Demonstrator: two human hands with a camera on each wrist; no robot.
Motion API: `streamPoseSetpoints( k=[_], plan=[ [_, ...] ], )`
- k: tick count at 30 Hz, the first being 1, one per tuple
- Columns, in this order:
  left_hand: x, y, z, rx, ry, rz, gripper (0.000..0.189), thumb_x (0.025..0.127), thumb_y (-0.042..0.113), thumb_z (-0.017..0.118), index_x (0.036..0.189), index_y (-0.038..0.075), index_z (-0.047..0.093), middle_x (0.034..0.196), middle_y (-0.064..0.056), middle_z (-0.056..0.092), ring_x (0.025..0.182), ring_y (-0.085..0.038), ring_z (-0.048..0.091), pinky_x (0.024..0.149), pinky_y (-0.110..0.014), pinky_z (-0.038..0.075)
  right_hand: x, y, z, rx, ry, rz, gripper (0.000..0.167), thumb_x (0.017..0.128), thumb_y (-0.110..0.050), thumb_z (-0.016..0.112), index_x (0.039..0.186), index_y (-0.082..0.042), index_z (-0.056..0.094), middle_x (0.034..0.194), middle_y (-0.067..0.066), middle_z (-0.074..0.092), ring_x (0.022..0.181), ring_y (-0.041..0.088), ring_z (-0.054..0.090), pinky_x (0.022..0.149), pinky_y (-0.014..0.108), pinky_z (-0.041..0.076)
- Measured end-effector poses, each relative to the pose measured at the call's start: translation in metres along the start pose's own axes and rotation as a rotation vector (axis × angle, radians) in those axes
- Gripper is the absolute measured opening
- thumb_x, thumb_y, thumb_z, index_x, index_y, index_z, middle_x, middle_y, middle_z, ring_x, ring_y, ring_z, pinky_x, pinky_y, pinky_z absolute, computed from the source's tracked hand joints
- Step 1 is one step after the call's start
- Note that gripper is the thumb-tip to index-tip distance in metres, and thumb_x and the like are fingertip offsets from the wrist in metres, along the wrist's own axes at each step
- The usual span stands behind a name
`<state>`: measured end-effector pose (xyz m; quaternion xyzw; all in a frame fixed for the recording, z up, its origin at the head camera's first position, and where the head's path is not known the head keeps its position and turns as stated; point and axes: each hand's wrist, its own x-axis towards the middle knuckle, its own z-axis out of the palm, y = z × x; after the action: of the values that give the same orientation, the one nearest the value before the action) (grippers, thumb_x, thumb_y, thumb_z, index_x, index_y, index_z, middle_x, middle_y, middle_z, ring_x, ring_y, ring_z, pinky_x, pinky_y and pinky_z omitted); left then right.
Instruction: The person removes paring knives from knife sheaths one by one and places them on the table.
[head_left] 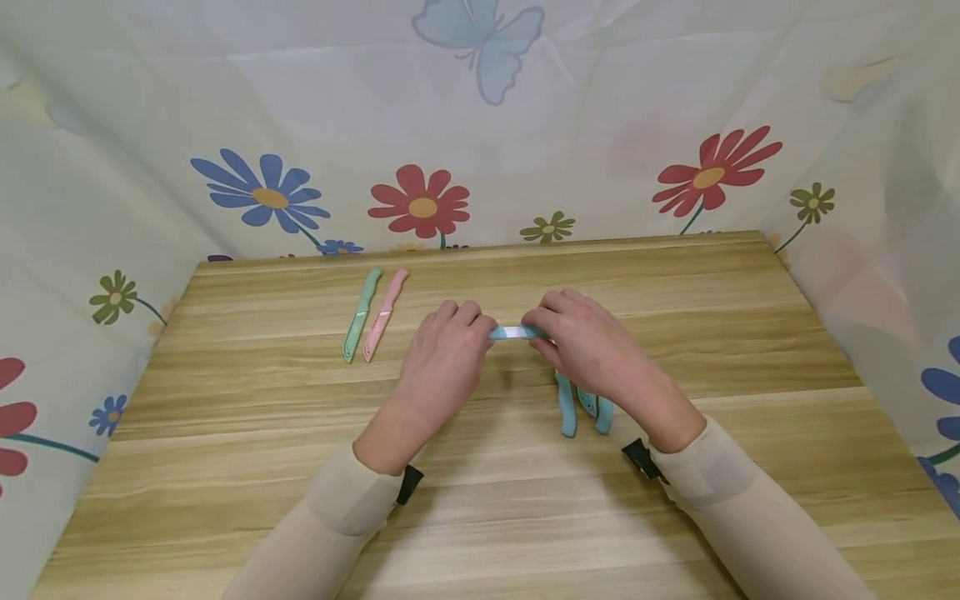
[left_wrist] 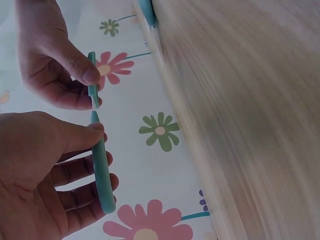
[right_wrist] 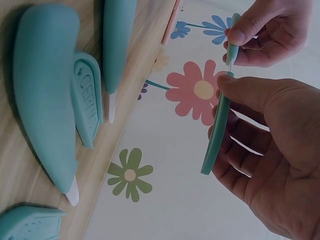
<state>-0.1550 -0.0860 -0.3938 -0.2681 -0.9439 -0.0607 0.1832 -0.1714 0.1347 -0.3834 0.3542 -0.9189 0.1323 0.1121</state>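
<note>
While left hand [head_left: 448, 352] pinches the teal knife handle [left_wrist: 102, 169] and right hand [head_left: 590, 343] pinches its sheath [right_wrist: 218, 131] above the tabletop [head_left: 495, 508], keep blade [head_left: 514, 332] and sheath coaxial, slide straight, no twist, no side load.

White flower-printed fabric [head_left: 600, 108] is hanging behind and beside the wood-grain tabletop [head_left: 225, 475], a blue butterfly print [head_left: 498, 75] showing behind it.
</note>
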Motion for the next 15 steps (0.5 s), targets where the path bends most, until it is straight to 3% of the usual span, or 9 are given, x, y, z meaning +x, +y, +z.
streamPoseSetpoints(
  k=[15],
  plan=[
    [0.0011,-0.0017,-0.0022,-0.012,-0.005,-0.016,0.018,0.094,0.015,0.083,0.109,0.005,0.079,0.097,-0.006,0.065,0.084,-0.022,0.054,0.07,-0.03,0.05,0.0002,0.0025,-0.0028,0.005,0.008,0.001,0.024,0.095,-0.013,0.082,0.116,-0.003,0.077,0.104,0.007,0.067,0.088,0.023,0.057,0.076,0.033,0.051]
  ],
)
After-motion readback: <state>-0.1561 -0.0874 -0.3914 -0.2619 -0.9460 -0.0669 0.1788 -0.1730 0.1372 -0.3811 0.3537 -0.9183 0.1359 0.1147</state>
